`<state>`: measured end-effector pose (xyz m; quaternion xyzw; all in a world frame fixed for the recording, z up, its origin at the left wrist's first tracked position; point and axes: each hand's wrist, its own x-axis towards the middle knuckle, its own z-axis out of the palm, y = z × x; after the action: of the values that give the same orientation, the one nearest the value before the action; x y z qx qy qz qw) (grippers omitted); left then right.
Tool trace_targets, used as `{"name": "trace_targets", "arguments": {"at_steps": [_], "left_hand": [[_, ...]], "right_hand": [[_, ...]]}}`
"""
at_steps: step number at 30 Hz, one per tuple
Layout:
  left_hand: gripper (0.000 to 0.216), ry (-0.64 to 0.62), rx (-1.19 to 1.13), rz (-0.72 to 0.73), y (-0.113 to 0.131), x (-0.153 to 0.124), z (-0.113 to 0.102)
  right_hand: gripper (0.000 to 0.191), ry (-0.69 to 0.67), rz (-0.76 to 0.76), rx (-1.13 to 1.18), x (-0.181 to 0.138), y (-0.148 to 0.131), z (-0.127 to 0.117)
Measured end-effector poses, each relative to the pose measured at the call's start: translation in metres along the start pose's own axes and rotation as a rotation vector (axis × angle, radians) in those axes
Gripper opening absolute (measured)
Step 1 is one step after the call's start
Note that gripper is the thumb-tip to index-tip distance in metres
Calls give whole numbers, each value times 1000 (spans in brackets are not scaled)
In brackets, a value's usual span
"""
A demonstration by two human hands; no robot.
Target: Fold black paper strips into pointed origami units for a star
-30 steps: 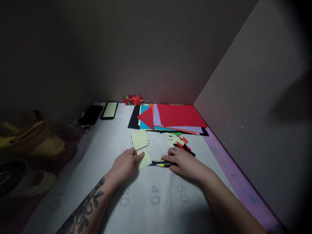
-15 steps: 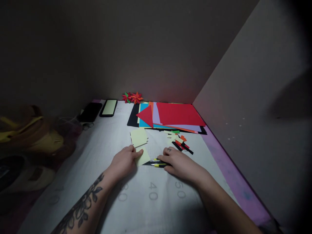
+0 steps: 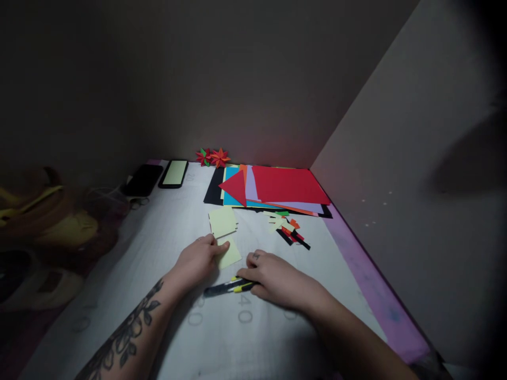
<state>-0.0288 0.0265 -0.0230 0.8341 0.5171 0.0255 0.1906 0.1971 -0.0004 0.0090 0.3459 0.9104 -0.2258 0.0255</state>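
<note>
My left hand (image 3: 198, 260) is closed on a small pale yellow paper square (image 3: 232, 254), its thumb lying over the paper's left part. Just beyond it sits a stack of similar pale yellow squares (image 3: 222, 221), with a few dark edges poking out from under it. To the right, my right hand (image 3: 275, 277) grips a pair of scissors (image 3: 236, 288) by black and yellow handles. Their blades point left, below the paper square and apart from it. The fingers hide part of the handles.
Paper scraps (image 3: 291, 228) in several colours lie right of the stack. Behind are coloured sheets (image 3: 291, 184) with a red triangle (image 3: 236, 188), and two folded paper stars (image 3: 219, 157). A phone (image 3: 173, 174) and a dark device (image 3: 143, 180) lie back left. Walls rise behind and right.
My right hand has moved left and toward me with the scissors, whose blades now show more fully. The left hand and its paper square stay nearly in place.
</note>
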Motion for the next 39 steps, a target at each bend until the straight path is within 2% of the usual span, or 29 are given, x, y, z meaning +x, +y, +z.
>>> {"name": "trace_targets", "arguments": {"at_steps": [2, 4, 7, 9, 11, 13, 14, 17, 20, 22, 25, 28, 32, 36, 39], "left_hand": [[47, -5, -20, 22, -3, -1, -1], [49, 8, -47, 48, -5, -2, -1], [43, 43, -89, 47, -6, -4, 0], [34, 67, -113, -2, -4, -4, 2], [25, 90, -124, -96, -1, -3, 3], [22, 110, -111, -194, 3, -4, 4], [23, 118, -101, -225, 5, -4, 5], [30, 136, -87, -245, 7, -5, 4], [26, 139, -121, -213, 7, -7, 3], [18, 135, -176, -168, 7, -8, 3], [11, 132, -360, -117, 10, -8, 9], [14, 160, -684, -102, 12, -7, 17], [20, 234, -994, -111, 15, -3, 21], [24, 281, -1065, -155, 16, 0, 19], [17, 368, -909, -188, 14, 1, 18]], "right_hand": [[41, 20, 5, 68, -10, 14, -8], [44, 141, 106, 167, -27, 41, -18], [39, 448, 429, 133, -61, 98, -26], [39, 554, 670, 25, -84, 137, -23], [36, 495, 861, -29, -102, 166, -16], [32, 381, 956, -14, -110, 183, -9], [34, 388, 984, -23, -109, 186, -7], [41, 598, 886, -74, -87, 170, -4], [32, 784, 655, 94, -46, 127, 3], [27, 731, 462, 285, -18, 94, 13], [34, 643, 268, 575, 12, 52, 32], [41, 585, 234, 774, 25, 30, 43], [48, 574, 264, 1015, 30, 21, 48], [42, 640, 286, 1196, 34, 23, 50], [26, 713, 328, 1186, 44, 29, 41]]}}
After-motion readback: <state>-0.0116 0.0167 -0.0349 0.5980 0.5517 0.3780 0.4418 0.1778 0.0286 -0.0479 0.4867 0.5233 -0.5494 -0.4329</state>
